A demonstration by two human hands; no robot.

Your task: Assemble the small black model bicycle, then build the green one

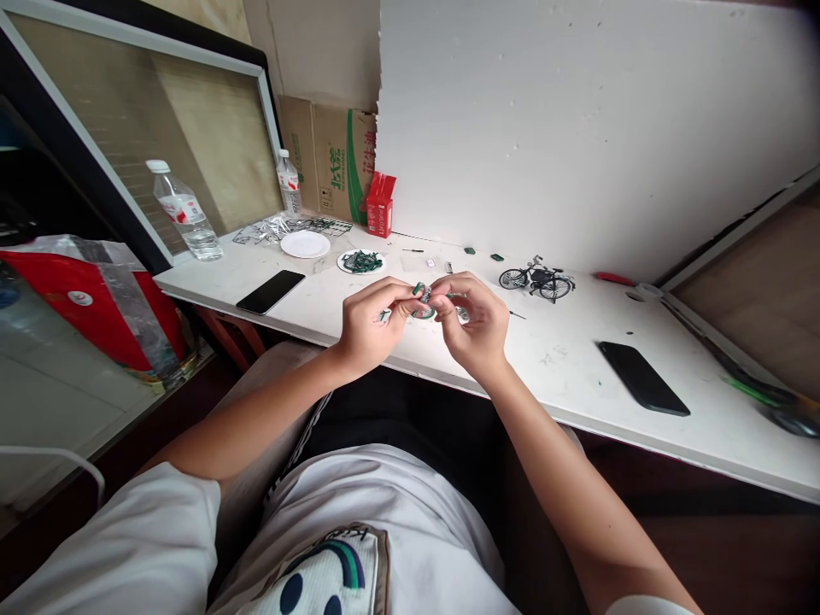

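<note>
Above the front of the white table, my left hand point(372, 323) and my right hand point(477, 326) meet with their fingertips pinched together. Between them is a small green and grey model part point(425, 294), partly covered by the fingers. A spoked wheel with a green rim point(423, 313) shows just below the fingertips; whether it is joined to the held part I cannot tell. To the right of my hands stands a black model bicycle point(538, 279). Behind them, a white plate point(343, 256) bears a heap of green plastic parts point(362, 261).
A bare white plate point(306, 244) and part frames point(320, 225) lie at the back left. Phones lie on the left point(270, 291) and right point(643, 377). Water bottles point(185, 213), a red box point(380, 207) and a cardboard carton point(330, 158) stand behind.
</note>
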